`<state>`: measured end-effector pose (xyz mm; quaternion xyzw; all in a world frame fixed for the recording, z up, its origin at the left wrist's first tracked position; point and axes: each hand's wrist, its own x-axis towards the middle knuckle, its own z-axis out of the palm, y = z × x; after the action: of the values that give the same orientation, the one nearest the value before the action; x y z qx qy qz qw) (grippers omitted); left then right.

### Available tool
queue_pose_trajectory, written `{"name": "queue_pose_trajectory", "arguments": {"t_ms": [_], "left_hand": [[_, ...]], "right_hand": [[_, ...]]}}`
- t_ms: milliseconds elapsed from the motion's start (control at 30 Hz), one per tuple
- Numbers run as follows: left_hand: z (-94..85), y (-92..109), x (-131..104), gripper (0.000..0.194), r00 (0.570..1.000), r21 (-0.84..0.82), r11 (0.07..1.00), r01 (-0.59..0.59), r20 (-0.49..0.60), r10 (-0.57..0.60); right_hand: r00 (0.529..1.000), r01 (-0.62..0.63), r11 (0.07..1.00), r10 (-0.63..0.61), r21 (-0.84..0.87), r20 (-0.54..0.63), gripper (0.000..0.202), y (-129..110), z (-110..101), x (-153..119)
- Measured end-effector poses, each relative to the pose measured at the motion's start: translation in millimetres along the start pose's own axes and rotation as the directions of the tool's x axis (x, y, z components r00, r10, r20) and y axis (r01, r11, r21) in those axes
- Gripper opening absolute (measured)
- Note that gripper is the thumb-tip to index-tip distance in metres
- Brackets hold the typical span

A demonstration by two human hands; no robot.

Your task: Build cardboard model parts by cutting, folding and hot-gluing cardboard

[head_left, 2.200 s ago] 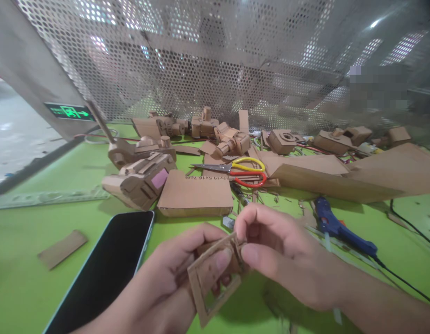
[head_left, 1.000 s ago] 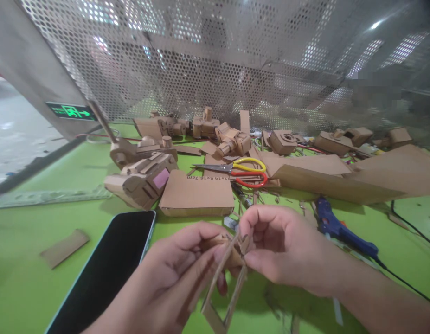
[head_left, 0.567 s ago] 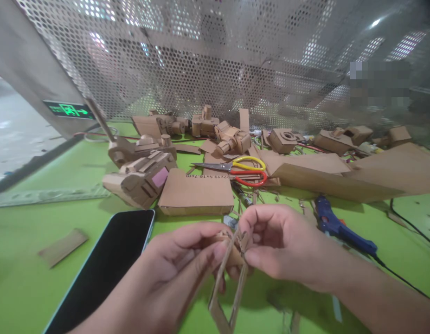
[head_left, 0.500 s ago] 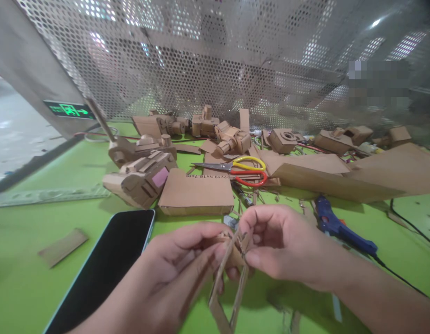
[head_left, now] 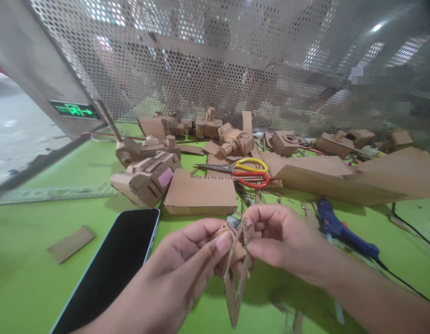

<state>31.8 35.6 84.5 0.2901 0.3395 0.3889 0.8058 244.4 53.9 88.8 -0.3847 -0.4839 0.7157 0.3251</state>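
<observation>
Cardboard scrap (head_left: 71, 244), flat on the green table (head_left: 23, 260), well left of the left hand; phone (head_left: 106, 273), dark-screened, just left of that hand; left hand (head_left: 190, 260), pinching a cardboard frame (head_left: 230, 292), tilted, between both hands; cardboard box (head_left: 201, 195), just beyond the left hand; scissors (head_left: 252, 162), yellow-and-red handled, beyond both hands; right hand (head_left: 286, 243), fingertips gripping the frame's upper end; blue glue gun (head_left: 347, 232), right of it
</observation>
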Motion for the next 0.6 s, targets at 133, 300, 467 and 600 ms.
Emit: {"name": "queue_pose_trajectory", "arguments": {"t_ms": [133, 300, 467, 600], "left_hand": [[0.0, 1.6, -3.7, 0.029, 0.996, 0.050, 0.997, -0.059, 0.064, 0.056], [-7.3, 0.9, -5.4, 0.022, 0.994, 0.172, 0.982, -0.081, 0.092, 0.066], [-9.4, -0.3, -3.1, 0.025, 0.992, 0.208, 0.971, -0.118, 0.078, 0.104], [-13.2, -3.8, -1.7, 0.024, 0.989, 0.237, 0.962, -0.135, 0.092, 0.116]], "right_hand": [[0.999, -0.006, 0.997, 0.003, 0.072, 0.036, 0.040, -4.9, -1.4, -5.6], [0.995, 0.065, 0.997, -0.068, 0.034, 0.078, 0.033, -8.1, -6.2, -11.2], [0.996, 0.056, 0.995, -0.051, -0.082, 0.069, 0.038, -1.8, -8.3, -11.0], [0.999, 0.020, 0.988, -0.015, -0.151, 0.035, 0.030, 1.0, -6.6, -10.0]]}}
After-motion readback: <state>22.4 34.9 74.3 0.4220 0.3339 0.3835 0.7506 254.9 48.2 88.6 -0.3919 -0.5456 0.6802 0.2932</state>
